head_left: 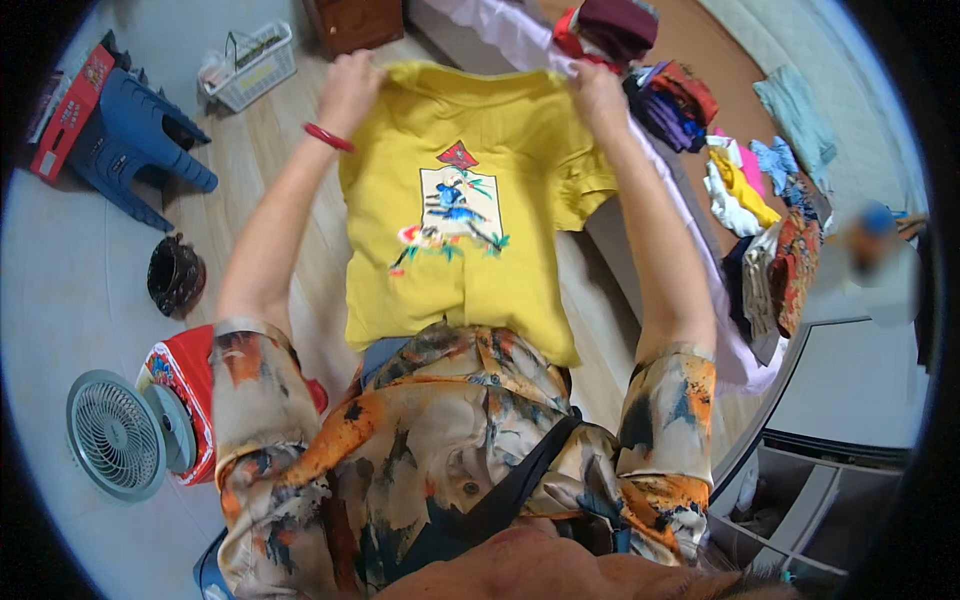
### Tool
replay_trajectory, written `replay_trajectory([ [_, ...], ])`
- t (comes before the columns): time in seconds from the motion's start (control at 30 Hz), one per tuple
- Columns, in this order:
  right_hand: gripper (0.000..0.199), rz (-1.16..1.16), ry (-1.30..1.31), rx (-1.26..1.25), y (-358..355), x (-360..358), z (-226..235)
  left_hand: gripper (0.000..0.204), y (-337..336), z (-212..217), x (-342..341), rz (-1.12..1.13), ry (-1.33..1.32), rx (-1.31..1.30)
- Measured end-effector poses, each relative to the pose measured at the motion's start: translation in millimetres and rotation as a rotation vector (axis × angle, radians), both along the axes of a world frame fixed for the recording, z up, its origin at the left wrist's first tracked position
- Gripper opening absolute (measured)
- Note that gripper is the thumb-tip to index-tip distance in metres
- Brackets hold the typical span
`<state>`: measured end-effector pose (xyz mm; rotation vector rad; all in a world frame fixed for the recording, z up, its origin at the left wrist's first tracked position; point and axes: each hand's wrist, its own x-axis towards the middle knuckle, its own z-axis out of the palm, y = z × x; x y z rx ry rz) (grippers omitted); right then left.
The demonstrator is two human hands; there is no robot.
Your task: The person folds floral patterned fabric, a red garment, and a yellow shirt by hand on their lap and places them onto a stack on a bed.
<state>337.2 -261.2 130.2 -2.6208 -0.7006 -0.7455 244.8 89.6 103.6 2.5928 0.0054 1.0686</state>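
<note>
A yellow T-shirt (400,290) hangs spread out in front of me, its printed front facing up toward me. On its chest is a picture of a blue figure with green leaves and a red shape above. My left hand (349,95) is closed on the shirt at its left shoulder, and a red bangle circles that wrist. At the opposite shoulder my right hand (600,98) grips the cloth. One short sleeve droops below my right hand; the other is tucked out of sight. The lower hem reaches my patterned top.
Right of me, a bed (690,215) carries folded dark clothes (665,105), a teal garment (797,120) and several small piles. On the left are a blue stool (125,140), a white basket (258,75), a dark pot (177,276) and a fan (116,434). A brown cabinet (355,25) stands ahead.
</note>
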Motion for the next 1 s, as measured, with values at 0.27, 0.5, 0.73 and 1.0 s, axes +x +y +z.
replay_trajectory([
  [0.27, 0.043, 0.044, 0.449, -0.249, 7.8, -201.6, -175.9, 0.063, -106.9, -131.8, -194.4, -0.414, 0.773, 0.15],
  [0.5, 0.046, 0.006, 0.574, 0.072, -35.0, -230.1, -187.2, 0.058, -57.0, -167.2, -250.0, -0.406, 0.791, -0.519],
  [0.73, 0.068, -0.331, 1.113, 0.768, -69.9, -271.4, -200.4, 0.05, -18.4, -246.2, -299.0, -0.039, 1.155, -1.711],
  [1.0, 0.051, -0.373, 1.239, 1.309, -88.3, -287.5, -169.5, 0.036, -8.3, -209.6, -297.0, -0.152, 1.03, -1.981],
])
